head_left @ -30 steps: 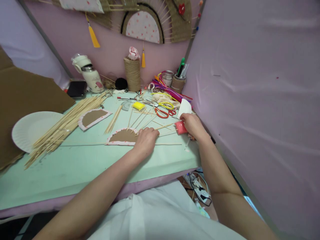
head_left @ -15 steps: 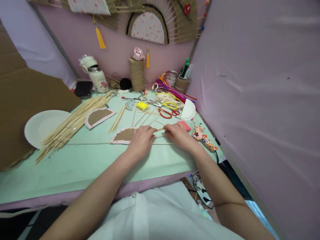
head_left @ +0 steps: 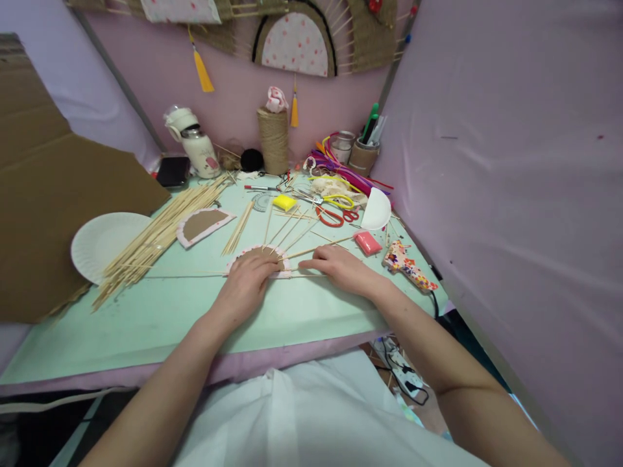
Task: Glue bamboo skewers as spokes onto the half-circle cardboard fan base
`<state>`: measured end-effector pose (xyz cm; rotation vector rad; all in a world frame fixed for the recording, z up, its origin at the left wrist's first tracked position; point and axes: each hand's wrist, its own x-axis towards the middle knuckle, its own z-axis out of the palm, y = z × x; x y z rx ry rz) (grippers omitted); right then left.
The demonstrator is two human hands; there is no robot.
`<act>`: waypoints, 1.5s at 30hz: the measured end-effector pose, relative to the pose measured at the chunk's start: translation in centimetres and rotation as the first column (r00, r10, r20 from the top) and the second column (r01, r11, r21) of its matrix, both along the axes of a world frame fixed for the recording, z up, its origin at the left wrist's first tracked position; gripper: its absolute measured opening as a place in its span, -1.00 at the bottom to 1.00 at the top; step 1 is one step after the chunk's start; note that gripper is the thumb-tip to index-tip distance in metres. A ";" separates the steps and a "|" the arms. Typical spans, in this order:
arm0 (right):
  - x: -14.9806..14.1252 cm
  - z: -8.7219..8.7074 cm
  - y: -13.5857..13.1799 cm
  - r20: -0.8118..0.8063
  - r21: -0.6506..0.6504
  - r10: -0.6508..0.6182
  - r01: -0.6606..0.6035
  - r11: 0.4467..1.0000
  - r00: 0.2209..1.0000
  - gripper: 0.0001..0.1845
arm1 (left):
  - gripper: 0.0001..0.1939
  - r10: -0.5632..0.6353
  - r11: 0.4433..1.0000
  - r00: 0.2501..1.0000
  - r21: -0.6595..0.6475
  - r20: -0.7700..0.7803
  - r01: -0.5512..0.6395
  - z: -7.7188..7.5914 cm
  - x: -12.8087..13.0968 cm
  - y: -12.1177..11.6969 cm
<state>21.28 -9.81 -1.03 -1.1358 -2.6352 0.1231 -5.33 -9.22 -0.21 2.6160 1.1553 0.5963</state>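
Observation:
A half-round cardboard piece (head_left: 267, 257) with a pink-spotted fabric rim lies in front of me, partly covered by my left hand (head_left: 248, 279). The fingertips of that hand are closed on the near end of a thin bamboo stick (head_left: 326, 244) at the cardboard's right side. This stick slants up to the right. My right hand (head_left: 343, 269) rests beside it, thumb and fingers apart, over other thin sticks near the cardboard's lower right corner. Several more sticks (head_left: 293, 230) fan out beyond the curved rim. A long stick (head_left: 187, 276) runs leftward from the straight edge.
A bamboo stick bundle (head_left: 165, 227), paper plate (head_left: 100, 240) and second half-round piece (head_left: 204, 226) lie left. Red-handled scissors (head_left: 331, 217), a pink packet (head_left: 368, 242) and a floral-patterned glue gun (head_left: 409, 266) are right. Twine (head_left: 273, 139) and a bottle (head_left: 199, 152) stand behind.
My left hand has moved left onto the cardboard piece. My right hand has come off the stick, and its thumb and fingers have parted. The view has shifted slightly.

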 end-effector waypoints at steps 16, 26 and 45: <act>-0.9 1.7 -1.2 -0.027 -0.167 -0.061 0.055 0.984 0.998 -0.59 | -0.60 0.059 0.996 0.993 0.073 -0.101 -0.052 -0.6 -0.2 -0.5; -1.2 1.7 -1.3 0.004 -0.144 -0.084 0.083 0.986 0.996 -0.61 | -0.57 0.088 0.996 0.990 0.011 -0.114 -0.087 -0.3 -0.2 -0.7; -1.6 1.0 -1.0 0.022 0.012 -0.160 0.159 0.987 0.987 -0.72 | -0.62 0.099 0.983 0.979 0.171 -0.176 -0.069 -1.4 -0.7 -0.1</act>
